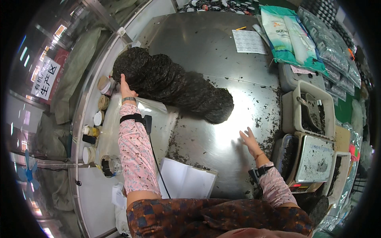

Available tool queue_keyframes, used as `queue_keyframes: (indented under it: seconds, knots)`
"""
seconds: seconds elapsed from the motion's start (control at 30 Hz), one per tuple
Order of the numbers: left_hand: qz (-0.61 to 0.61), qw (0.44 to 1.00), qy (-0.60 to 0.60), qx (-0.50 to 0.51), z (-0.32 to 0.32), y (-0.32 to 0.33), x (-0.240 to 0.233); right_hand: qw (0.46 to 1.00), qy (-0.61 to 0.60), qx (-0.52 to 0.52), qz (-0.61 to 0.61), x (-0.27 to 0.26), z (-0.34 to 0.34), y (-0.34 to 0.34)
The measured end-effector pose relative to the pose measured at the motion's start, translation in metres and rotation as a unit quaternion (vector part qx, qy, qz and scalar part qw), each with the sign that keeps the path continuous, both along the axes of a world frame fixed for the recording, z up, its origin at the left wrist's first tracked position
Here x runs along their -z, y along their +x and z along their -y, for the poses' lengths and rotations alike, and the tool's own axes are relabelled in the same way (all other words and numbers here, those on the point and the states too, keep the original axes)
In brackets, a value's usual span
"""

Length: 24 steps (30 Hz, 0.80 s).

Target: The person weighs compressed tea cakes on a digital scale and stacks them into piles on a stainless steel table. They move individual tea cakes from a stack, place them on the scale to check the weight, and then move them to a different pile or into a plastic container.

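Note:
A long row of overlapping round, dark dried seaweed sheets (178, 86) lies slantwise across the stainless steel table (202, 142). At the row's far left end, my left hand (126, 87) is against its near edge; its fingers point away from me, and part of its grip is hidden, so I cannot tell whether it holds a sheet. My right hand (251, 143) hovers over the table just below the row's right end, fingers apart, holding nothing. An open notebook (187, 178) lies close to my body. Dark flakes are scattered over the metal.
On the right stand a white bin with a scoop (311, 113), a weighing scale (315, 159) and stacked bagged goods (327, 44). A printed sheet (248, 41) lies at the back. Jars (90, 131) and a tape roll (110, 166) line the left edge, beside clear plastic film (110, 139).

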<state>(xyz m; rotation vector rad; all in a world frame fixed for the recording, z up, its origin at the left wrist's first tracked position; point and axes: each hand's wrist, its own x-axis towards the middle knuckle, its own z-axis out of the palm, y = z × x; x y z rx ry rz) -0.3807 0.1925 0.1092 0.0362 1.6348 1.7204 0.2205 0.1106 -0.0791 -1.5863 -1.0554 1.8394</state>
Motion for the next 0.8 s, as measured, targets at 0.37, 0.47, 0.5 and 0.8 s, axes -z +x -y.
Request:
queue_keyframes:
  seconds: [0.37, 0.47, 0.5, 0.8]
  knots:
    - [-0.159, 0.96, 0.133, 0.19, 0.142, 0.244, 0.095, 0.956, -0.217, -0.196, 0.017, -0.052, 0.231, 0.134]
    - [0.074, 0.882, -0.048, 0.464, 0.254, 0.374, 0.149, 0.931, -0.345, -0.12, 0.008, -0.066, 0.321, 0.195]
    - [0.131, 0.84, -0.107, 0.516, 0.287, 0.417, 0.176, 0.919, -0.388, -0.075, 0.009, -0.063, 0.353, 0.217]
    - [0.044, 0.71, -0.234, 0.663, 0.388, 0.664, 0.229, 0.865, -0.256, 0.427, -0.066, 0.05, 0.457, 0.32]
